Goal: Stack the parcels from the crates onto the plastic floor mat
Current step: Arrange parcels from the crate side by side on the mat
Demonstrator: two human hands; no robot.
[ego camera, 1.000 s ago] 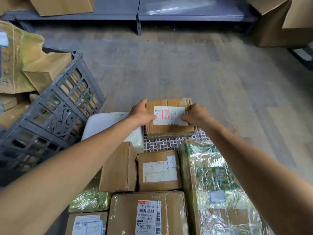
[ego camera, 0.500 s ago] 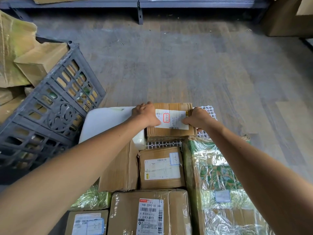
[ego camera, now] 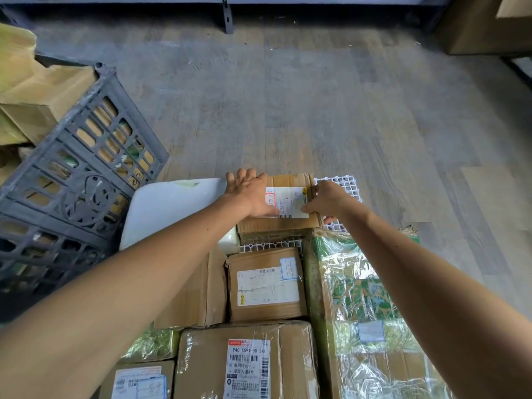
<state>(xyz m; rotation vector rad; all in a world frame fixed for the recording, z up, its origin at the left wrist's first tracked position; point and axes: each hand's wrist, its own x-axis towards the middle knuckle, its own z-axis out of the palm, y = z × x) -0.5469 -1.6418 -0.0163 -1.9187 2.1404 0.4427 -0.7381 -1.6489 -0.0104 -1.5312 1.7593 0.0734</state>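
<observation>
One flat brown cardboard parcel (ego camera: pixel 282 226) lies at the far end of one white plastic grid mat (ego camera: pixel 345 185). Left hand (ego camera: pixel 247 194): fingers straight and spread, pressing its top. Right hand (ego camera: pixel 328 200): thumb on top, fingers curled round its right edge. Seven other parcels (ego camera: pixel 267 283) lie nearer. One grey lattice plastic crate (ego camera: pixel 72 174) stands to the left.

Grey wood-plank floor (ego camera: pixel 288 110) runs to a grey metal shelf (ego camera: pixel 227 15).

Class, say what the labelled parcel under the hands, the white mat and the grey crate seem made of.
Labelled parcel: matte brown cardboard, creased, probably corrugated. White mat: likely moulded plastic, open lattice. Grey crate: dull rigid plastic, moulded slots.
</observation>
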